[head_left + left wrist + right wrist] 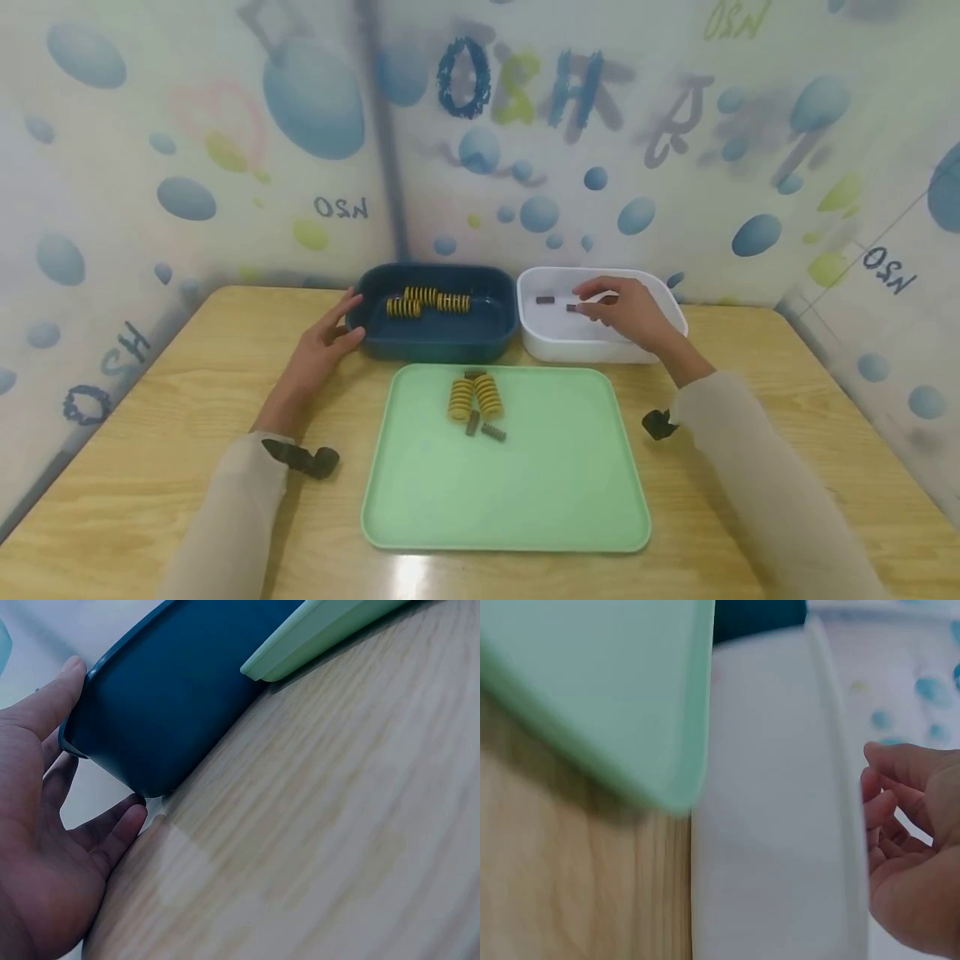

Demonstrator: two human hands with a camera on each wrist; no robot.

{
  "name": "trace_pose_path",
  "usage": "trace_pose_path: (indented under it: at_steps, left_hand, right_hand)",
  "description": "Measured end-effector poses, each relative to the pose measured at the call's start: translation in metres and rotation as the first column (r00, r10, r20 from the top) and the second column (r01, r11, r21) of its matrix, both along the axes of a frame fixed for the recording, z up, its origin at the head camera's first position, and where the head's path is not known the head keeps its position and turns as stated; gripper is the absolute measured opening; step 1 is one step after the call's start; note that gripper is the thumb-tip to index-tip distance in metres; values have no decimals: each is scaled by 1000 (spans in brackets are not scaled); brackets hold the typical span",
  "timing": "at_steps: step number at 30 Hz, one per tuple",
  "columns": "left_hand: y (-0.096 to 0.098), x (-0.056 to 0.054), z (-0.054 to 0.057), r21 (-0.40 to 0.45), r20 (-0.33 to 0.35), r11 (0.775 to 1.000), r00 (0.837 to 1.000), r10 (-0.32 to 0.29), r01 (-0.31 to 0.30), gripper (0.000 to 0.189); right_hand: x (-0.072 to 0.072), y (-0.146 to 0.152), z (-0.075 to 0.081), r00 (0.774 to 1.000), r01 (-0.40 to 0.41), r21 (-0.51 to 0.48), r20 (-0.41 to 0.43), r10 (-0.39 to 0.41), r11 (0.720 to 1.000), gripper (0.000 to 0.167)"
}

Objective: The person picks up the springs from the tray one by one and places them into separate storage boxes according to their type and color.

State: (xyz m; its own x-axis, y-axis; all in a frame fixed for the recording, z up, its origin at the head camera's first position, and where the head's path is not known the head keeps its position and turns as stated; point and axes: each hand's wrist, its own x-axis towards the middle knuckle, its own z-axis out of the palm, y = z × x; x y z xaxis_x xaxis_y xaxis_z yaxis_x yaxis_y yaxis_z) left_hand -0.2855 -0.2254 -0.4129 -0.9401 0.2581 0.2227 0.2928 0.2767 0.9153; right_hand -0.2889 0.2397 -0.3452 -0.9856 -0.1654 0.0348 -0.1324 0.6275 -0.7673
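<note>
My left hand rests against the left end of the dark blue bin, its fingers fairly straight. In the left wrist view the fingertips touch the bin's rim. Inside lie several thick yellow compression springs. My right hand reaches into the white bin, thumb and forefinger apart. Right at its fingertips is a small dark spring, partly covered by them. Another small dark spring lies further left in that bin. In the right wrist view the bin's wall hides what the fingers do.
A light green tray lies in front of the bins. On it, two yellow springs stand beside several small dark springs near the far edge. A patterned wall rises behind the wooden table.
</note>
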Motion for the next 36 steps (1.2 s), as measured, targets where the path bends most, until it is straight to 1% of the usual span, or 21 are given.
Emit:
trace_pose_path:
  at_steps: [7,10,13,15,18,22,24,26,31,36]
  left_hand:
    - [0,1,0,-18,-7,1000,1000,12,-13,57]
    - [0,1,-1,-16,-14,1000,1000,6,-6,57]
    - [0,-1,-3,-5,-17,1000,1000,-2,2,57]
    - [0,-1,-3,4,-17,1000,1000,-6,6,57]
    - [0,0,-2,5,-13,1000,1000,-8,8,57]
    - [1,1,0,-15,-11,1000,1000,-1,1,57]
    - [1,2,1,-26,-13,1000,1000,2,-3,57]
    - [1,2,1,-30,-14,1000,1000,4,-4,57]
    - [0,1,1,-48,-22,999,1000,5,-6,57]
    - [0,1,-1,-23,-21,1000,1000,-8,7,57]
  right_hand:
    - [35,-23,2,997,-69,-111,-48,64,991,28]
    - [47,-34,2,996,-87,-159,-34,82,983,25]
    - [55,-45,0,994,-106,-201,-18,104,974,25]
    - [59,-50,-2,992,-121,-209,-11,122,970,26]
    - [62,-57,-7,986,-167,-212,-16,167,963,27]
    - [68,-66,-11,967,-253,-234,-19,256,939,29]
    - [70,-70,-12,958,-280,-232,-13,285,931,30]
    - [72,-74,-12,955,-288,-225,3,297,931,31]
    - [76,-83,-12,953,-276,-184,77,293,944,31]
    - [78,-91,-15,951,-265,-146,122,283,953,32]
